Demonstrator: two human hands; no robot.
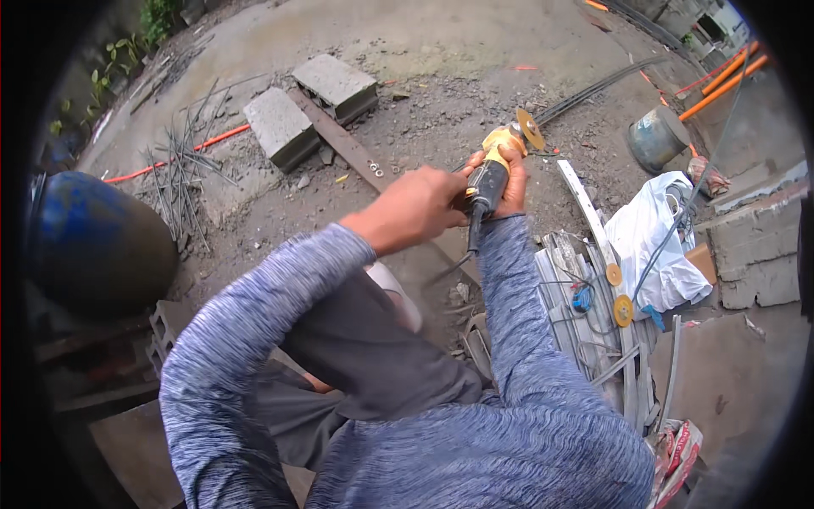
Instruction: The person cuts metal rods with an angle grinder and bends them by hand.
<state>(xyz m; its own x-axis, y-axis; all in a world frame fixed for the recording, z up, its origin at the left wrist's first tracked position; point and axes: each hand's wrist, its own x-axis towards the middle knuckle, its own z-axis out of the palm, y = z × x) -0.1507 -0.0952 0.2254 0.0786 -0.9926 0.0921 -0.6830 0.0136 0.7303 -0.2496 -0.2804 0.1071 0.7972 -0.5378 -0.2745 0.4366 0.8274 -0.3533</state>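
An angle grinder (489,180) with a yellow head and dark body is held out in front of me. My right hand (512,174) wraps round it from the right, near the head. My left hand (413,206) comes in from the left with curled fingers against the rear of the body; the fingertips are partly hidden. A tan cutting disc (530,129) is mounted on the head, tilted and away from any workpiece. From the rear end the dark power cord (477,227) hangs down between my arms.
Two concrete blocks (280,125) rest by a rusty steel bar (335,137). At right lie metal strips (585,199), loose discs (623,310), a blue tape measure (582,298) and a white sack (649,220). Left are thin rods (182,174) and a dark drum (102,242); a bucket (659,138) stands far right.
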